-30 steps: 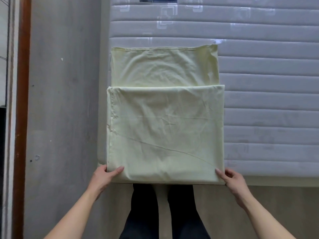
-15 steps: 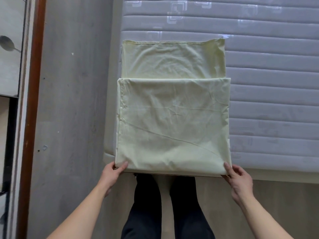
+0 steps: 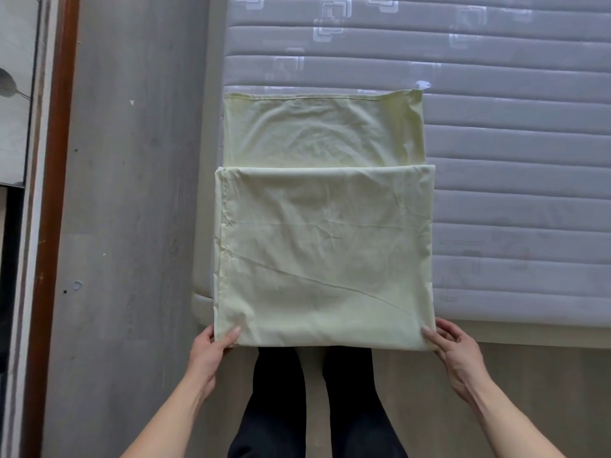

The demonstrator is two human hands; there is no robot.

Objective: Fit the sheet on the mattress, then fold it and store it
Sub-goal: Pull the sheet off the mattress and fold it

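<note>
A pale yellow-green sheet (image 3: pixel 324 239) lies folded on the near left corner of the grey quilted mattress (image 3: pixel 515 180). Its near part is doubled over, and a single layer shows beyond the fold line. My left hand (image 3: pixel 211 350) pinches the near left corner, thumb on top. My right hand (image 3: pixel 454 350) pinches the near right corner the same way. The near edge of the sheet hangs slightly past the mattress edge.
Grey wood-look floor (image 3: pixel 132 226) runs along the left of the bed. A brown door frame (image 3: pixel 49 226) stands at the far left. My legs in dark trousers (image 3: pixel 314 408) are below the sheet's near edge.
The view has shifted a little; the sheet sits lower in the frame. Both hands keep their hold on the near corners, and the sheet's shape is unchanged.
</note>
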